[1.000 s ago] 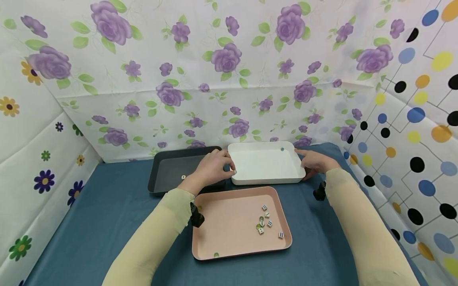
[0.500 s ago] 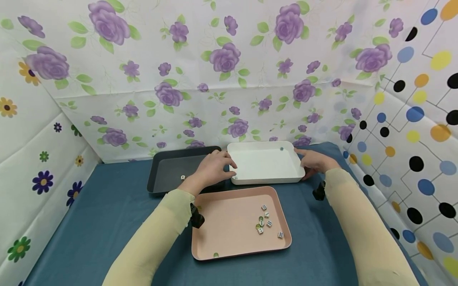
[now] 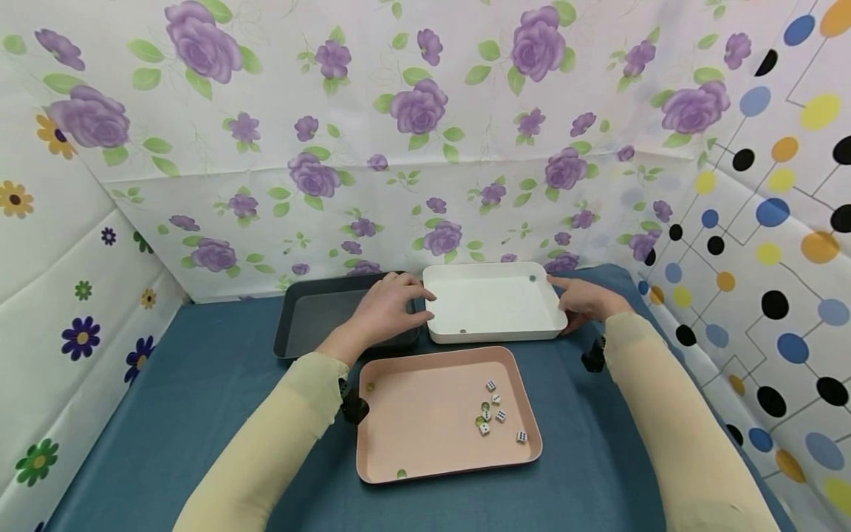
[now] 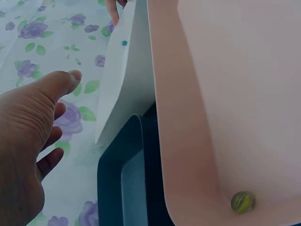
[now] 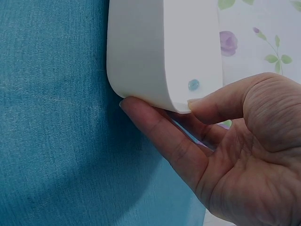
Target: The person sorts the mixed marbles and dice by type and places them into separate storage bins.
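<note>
A white tray [image 3: 492, 301] stands at the back, with a bluish marble [image 3: 532, 278] near its far right corner and a small dark marble [image 3: 463, 331] by its front wall. My right hand [image 3: 588, 301] grips the tray's right end; in the right wrist view the thumb lies at the rim and the fingers touch the outer wall. Just off the tray's left end, my left hand [image 3: 391, 307] holds nothing, thumb and fingers apart, above the dark tray [image 3: 312, 318]. In front lies a pink tray [image 3: 425, 421].
Several white dice [image 3: 501, 416] and a few greenish marbles lie in the pink tray, including a marble [image 3: 402, 473] at its front and a marble [image 4: 243, 202] in a corner. A floral cloth [image 3: 372, 148] hangs behind the blue-covered table [image 3: 219, 384].
My left hand has let go of the small marble and drawn slightly left. That marble has rolled right along the white tray; the bluish one shifted slightly right. My right hand stays put.
</note>
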The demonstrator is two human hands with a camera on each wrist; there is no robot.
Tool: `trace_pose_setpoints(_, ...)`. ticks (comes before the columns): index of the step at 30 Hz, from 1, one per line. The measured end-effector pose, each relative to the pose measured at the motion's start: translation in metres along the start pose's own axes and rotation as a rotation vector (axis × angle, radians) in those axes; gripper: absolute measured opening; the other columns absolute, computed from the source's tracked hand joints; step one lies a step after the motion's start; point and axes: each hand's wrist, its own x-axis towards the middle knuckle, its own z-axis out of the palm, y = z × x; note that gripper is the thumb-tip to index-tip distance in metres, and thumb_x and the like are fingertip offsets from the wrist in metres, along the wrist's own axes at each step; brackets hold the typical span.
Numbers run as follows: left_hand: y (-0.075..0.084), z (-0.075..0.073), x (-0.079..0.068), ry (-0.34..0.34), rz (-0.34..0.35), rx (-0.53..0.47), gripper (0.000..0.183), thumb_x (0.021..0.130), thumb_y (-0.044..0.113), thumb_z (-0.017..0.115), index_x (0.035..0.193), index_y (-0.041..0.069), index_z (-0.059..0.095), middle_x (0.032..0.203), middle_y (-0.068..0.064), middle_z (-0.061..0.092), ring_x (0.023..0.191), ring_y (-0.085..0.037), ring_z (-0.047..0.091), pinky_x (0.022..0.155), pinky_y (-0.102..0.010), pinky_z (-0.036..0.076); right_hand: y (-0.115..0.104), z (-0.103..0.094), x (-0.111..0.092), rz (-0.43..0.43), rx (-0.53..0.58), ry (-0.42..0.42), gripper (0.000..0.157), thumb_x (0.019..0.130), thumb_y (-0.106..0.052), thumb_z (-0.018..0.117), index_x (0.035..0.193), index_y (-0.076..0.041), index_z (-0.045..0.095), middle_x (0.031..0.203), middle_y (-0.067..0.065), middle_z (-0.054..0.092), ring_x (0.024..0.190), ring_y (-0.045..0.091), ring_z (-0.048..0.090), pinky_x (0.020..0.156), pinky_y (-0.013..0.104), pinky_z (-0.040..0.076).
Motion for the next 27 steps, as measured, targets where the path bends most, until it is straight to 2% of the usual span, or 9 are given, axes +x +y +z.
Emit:
trace_pose_setpoints(6, 0.003, -0.006, -0.005, 0.034, 0.039, -0.015, 0.034, 0.095, 0.043, 0.073, 0.127, 0.03, 0.073, 0.128, 0.002, 0.059, 0.12, -0.024, 0.051, 0.105, -0.049, 0.04, 0.001, 0.0, 0.001, 0.0, 0.003, -0.004, 0.088, 0.098, 0.01, 0.042, 0.165, -0.023, -0.004, 0.166, 0.029, -0.003, 0.11, 0.039, 0.065, 0.08, 0.048, 0.06)
trace_pose_setpoints(14, 0.013, -0.018, -0.018, 0.096, 0.132, -0.032, 0.034, 0.094, 0.039, 0.076, 0.125, 0.028, 0.074, 0.121, 0.002, 0.06, 0.11, -0.022, 0.053, 0.098, -0.045, 0.044, 0.0, 0.0, 0.001, -0.001, -0.004, -0.004, 0.087, 0.098, 0.009, 0.042, 0.165, -0.023, -0.003, 0.166, 0.028, -0.006, 0.107, 0.038, 0.065, 0.08, 0.048, 0.06)
trace_pose_setpoints(19, 0.018, -0.023, -0.026, 0.106, 0.16, -0.041, 0.034, 0.094, 0.039, 0.076, 0.127, 0.028, 0.073, 0.121, 0.001, 0.06, 0.112, -0.023, 0.053, 0.098, -0.046, 0.044, -0.001, 0.0, 0.0, 0.002, -0.009, 0.002, 0.088, 0.097, 0.01, 0.043, 0.165, -0.022, -0.003, 0.166, 0.029, -0.004, 0.104, 0.037, 0.066, 0.08, 0.048, 0.06)
trace_pose_setpoints(27, 0.023, -0.027, -0.036, 0.136, 0.22, -0.069, 0.037, 0.093, 0.036, 0.078, 0.129, 0.027, 0.073, 0.119, 0.002, 0.061, 0.106, -0.021, 0.053, 0.092, -0.043, 0.045, 0.0, 0.0, 0.0, 0.001, 0.002, -0.005, 0.089, 0.097, 0.011, 0.043, 0.165, -0.022, -0.004, 0.166, 0.03, -0.003, 0.108, 0.039, 0.064, 0.081, 0.048, 0.059)
